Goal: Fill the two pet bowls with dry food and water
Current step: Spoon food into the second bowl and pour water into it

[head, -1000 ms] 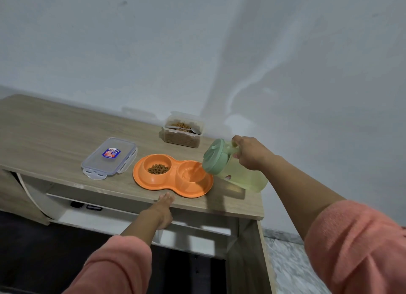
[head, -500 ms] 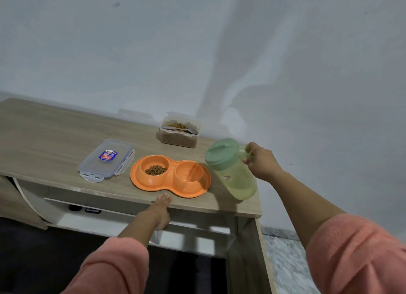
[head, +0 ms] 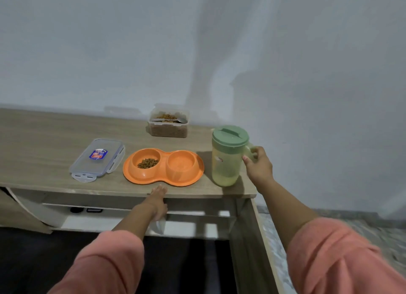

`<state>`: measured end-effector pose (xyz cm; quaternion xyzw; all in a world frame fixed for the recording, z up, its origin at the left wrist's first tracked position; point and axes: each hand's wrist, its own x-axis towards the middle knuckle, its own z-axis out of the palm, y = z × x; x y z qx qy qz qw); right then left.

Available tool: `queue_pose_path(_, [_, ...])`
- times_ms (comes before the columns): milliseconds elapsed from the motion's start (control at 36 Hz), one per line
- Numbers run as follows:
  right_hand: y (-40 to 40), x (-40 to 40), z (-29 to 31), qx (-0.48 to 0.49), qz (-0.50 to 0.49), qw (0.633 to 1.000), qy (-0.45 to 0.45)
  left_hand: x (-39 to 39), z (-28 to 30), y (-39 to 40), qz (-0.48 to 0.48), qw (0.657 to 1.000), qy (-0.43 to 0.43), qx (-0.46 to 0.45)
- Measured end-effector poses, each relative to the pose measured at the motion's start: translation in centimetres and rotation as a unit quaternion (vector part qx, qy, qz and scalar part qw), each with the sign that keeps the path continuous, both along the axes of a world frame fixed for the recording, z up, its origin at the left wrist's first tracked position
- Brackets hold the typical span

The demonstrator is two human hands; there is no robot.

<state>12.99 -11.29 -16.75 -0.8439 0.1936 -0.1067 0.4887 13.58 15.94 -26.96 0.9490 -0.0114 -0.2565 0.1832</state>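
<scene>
While the green-lidded plastic pitcher [head: 228, 156] stands upright on the wood-grain surface [head: 44, 144], the right hand [head: 258, 165] curls its fingers round the side handle at 3 o'clock of it. Just beside it at 9 o'clock lies the orange double pet bowl [head: 163, 167], smooth moulded plastic with two round wells: brown kibble in the left well, and the right well looks wet, though how full is hard to tell. The left hand [head: 158, 197] rests at the surface's front edge, fingers straight and close together. Translucent and part full, the pitcher probably feels moderately heavy and sloshy; the handle is the safest hold. Further back sit a clear kibble tub [head: 168, 130] and, at 9 o'clock, its flat lid [head: 97, 159].
</scene>
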Motion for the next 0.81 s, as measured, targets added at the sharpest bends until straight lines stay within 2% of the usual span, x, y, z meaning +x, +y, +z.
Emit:
queue_pose_path(167, [1.0, -0.7, -1.3, 0.043, -0.032, 0.998, 0.016, -0.6, -0.5, -0.5, 0.018, 0.998, -0.055, -0.004])
queue_pose_path(250, [1.5, -0.9, -1.5, 0.078, -0.078, 0.993, 0.038, -1.1, -0.8, -0.6, 0.059, 0.993, -0.095, -0.039])
queue_pose_path(389, [2.3, -0.2, -2.3, 0.176, -0.208, 0.944, 0.185, -1.7, -1.0, -0.1, 0.176, 0.969, -0.137, -0.107])
queue_pose_path(500, [3.4, 0.3, -4.8, 0.173, -0.123, 0.942, 0.258, -1.3, -0.6, 1.1, 0.258, 0.946, -0.150, -0.125])
queue_pose_path(639, [6.2, 0.8, -6.3, 0.194, -0.035, 0.947, 0.253, 0.8, -0.1, 3.4, 0.301, 0.929, -0.178, -0.117])
queue_pose_path(806, [9.5, 2.2, -5.8, 0.150, -0.021, 0.957, 0.249, 5.0, 0.0, 6.7, 0.313, 0.929, -0.157, -0.122])
